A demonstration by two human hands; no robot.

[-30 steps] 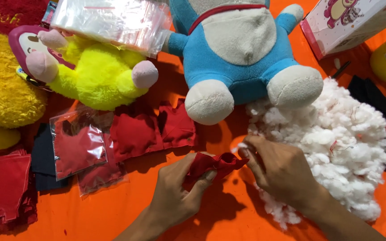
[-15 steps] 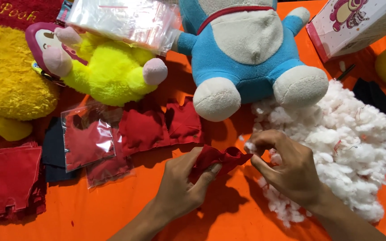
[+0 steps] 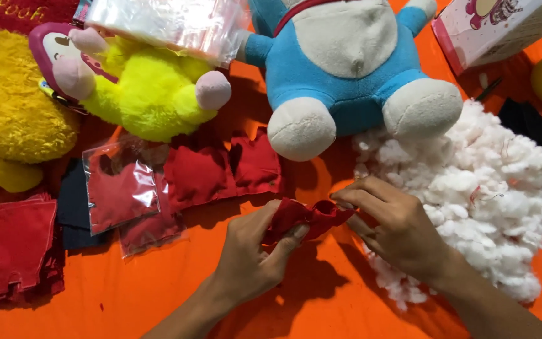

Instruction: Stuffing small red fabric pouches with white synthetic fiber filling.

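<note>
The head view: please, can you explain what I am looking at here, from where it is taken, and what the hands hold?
A camera worn on a person's head looks down at that person's two bare hands; there is no machine. The left hand and the right hand together hold a small red cloth piece in their fingers. Everything lies on an orange cloth. Beside the right hand is a heap of white stuffing. Above are a blue plush toy and a yellow plush toy. To the left lie more red pieces, some in a clear bag.
</note>
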